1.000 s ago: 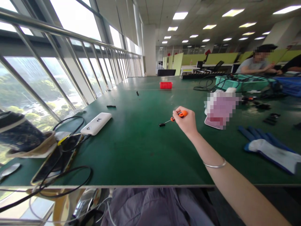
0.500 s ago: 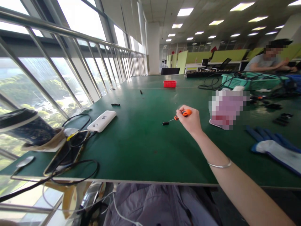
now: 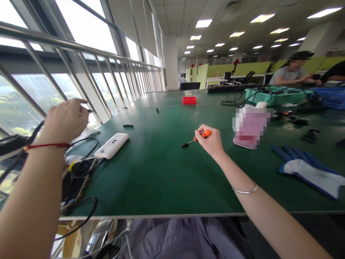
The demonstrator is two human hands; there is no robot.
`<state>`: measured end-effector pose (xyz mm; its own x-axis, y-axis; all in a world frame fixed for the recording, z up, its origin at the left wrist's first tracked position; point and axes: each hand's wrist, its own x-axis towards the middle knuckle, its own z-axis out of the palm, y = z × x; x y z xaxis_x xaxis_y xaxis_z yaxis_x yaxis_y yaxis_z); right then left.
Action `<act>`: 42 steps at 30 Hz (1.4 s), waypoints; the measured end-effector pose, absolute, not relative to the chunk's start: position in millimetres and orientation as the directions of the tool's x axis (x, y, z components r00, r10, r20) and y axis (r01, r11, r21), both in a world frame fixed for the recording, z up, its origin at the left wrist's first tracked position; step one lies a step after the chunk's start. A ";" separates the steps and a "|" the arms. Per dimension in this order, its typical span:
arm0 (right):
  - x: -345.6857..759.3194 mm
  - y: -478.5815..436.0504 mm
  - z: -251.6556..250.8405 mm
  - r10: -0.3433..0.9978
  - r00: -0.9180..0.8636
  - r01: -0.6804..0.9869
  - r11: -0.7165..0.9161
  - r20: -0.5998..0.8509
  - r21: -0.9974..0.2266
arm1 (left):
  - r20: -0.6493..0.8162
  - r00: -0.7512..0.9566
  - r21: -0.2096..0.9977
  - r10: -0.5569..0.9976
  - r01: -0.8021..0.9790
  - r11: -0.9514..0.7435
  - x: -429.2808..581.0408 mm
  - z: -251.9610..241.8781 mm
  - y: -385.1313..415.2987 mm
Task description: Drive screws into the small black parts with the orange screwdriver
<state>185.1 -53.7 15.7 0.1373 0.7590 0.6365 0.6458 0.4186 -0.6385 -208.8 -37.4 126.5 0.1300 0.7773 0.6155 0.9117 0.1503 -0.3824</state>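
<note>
**Screwdriver gripped over the green table**

An orange-handled screwdriver [image 3: 198,136] is clamped in the fingers of the right hand [image 3: 211,142], its dark tip held low over the green table [image 3: 161,172], near a pixelated pink object [image 3: 250,126]. The left hand [image 3: 64,120] is raised above the white power bank [image 3: 111,145], fingers curled together; whether anything is pinched cannot be told. Blue gloves [image 3: 307,169] are seen at the right.

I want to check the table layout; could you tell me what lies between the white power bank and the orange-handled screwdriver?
In the head view, only bare green table lies between the white power bank and the screwdriver.
</note>
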 end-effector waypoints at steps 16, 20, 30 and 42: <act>185.6 -51.7 14.1 0.771 0.149 0.583 0.437 0.619 -0.685 | 0.071 0.475 0.097 0.877 0.872 -0.480 4.5 34.0 -7.1; 186.3 -52.3 14.2 0.750 0.157 0.584 0.454 0.643 -0.673 | 0.182 0.447 0.119 0.876 0.874 -0.471 27.5 1.4 -15.1; 198.0 -26.9 -8.3 0.786 0.027 0.588 0.487 0.618 -0.646 | 0.407 0.365 0.478 0.837 0.696 -0.536 17.2 -22.1 -8.6; 193.7 -7.5 -35.6 0.812 -0.270 0.420 0.583 0.517 -0.696 | 0.495 0.403 0.385 0.769 0.692 -0.610 11.0 -7.4 -14.3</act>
<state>193.7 -7.5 -35.6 -0.2701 0.8121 0.5173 0.4200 0.5828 -0.6956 11.0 -14.3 -7.4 0.4032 0.7695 0.4953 0.6922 -0.6105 0.3850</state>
